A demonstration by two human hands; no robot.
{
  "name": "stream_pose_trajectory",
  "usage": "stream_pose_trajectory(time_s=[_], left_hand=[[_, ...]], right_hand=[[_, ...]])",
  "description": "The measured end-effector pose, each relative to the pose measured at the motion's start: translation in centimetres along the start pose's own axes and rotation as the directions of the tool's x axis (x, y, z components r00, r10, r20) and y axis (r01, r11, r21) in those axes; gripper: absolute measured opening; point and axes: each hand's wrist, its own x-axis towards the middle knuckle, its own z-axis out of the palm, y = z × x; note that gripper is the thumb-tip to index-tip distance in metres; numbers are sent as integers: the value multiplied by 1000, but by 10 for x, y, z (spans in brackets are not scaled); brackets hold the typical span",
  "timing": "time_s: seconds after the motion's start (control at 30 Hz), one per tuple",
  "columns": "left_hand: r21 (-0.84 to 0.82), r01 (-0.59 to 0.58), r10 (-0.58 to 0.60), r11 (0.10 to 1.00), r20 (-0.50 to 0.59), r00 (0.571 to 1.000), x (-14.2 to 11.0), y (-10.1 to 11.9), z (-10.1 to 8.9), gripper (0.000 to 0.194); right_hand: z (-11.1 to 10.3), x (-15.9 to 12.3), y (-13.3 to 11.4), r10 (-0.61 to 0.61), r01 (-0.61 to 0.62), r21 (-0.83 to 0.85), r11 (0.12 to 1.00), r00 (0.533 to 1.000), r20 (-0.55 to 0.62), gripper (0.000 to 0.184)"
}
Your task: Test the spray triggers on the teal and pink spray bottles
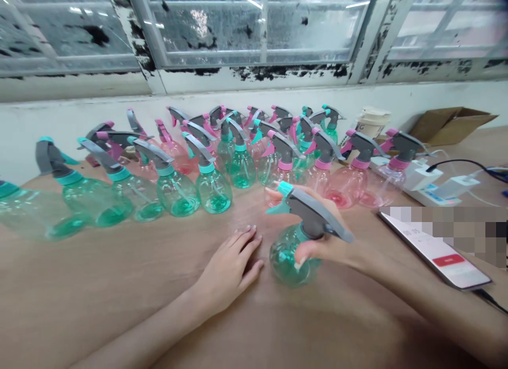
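Observation:
My right hand (329,247) is wrapped round a green spray bottle (291,266) with a grey and teal trigger head, which tilts slightly above or on the table. Its thumb presses the near side of the bottle, while the other fingers are mostly hidden behind it. To the left of that bottle, my left hand (230,268) lies on the wooden table (130,295) with its fingers stretched out and nothing in it. Beyond both hands stand several more spray bottles, among them a green one (216,194) and a pink one (345,186).
On the right a phone (436,247) lies with a cable plugged in. Behind it are a power strip with white chargers (424,176), a lidded paper cup (373,123) and an open cardboard box (448,123). A white wall with windows (254,30) bounds the table's back.

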Motion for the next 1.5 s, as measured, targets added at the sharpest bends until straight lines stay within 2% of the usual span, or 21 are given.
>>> stream_pose_trajectory(time_s=[0.1,0.23,0.37,0.47,0.63,0.73,0.83,0.97,1.2,1.5], left_hand=[[-1,1,-1,1000,-12,1000,0,0,0,44],[1,10,-10,1000,-13,1000,1,1,2,44],[14,2,-2,1000,-5,1000,1,2,3,43],[2,-22,22,1000,-11,1000,-1,0,2,41],[-9,-58,58,998,-12,998,-13,-6,-5,38],[-5,-57,57,998,-19,998,-19,-9,-7,37],[-20,-55,54,998,-33,998,-22,-9,-6,37],[-32,-44,43,999,-27,999,-22,-7,-6,37],[-52,-40,39,998,-30,999,-22,-8,-5,36],[-52,-30,30,998,-7,1000,-21,-9,-4,37]], right_hand=[[-5,-9,-8,-24,25,-33,999,999,39,85],[-11,-32,-20,10,9,-263,965,997,72,77],[-10,-55,-24,60,-76,-455,887,997,-49,43],[-5,-58,-26,81,-138,-521,842,988,-130,38],[8,-26,-24,195,-221,-562,797,975,-106,44],[20,2,-10,215,-251,-553,795,968,-131,52],[33,27,7,218,-255,-496,830,967,-131,58],[48,51,20,205,-249,-486,837,968,-144,62],[58,69,31,198,-260,-498,828,964,-175,60],[59,73,46,161,-237,-472,849,967,-196,68]])
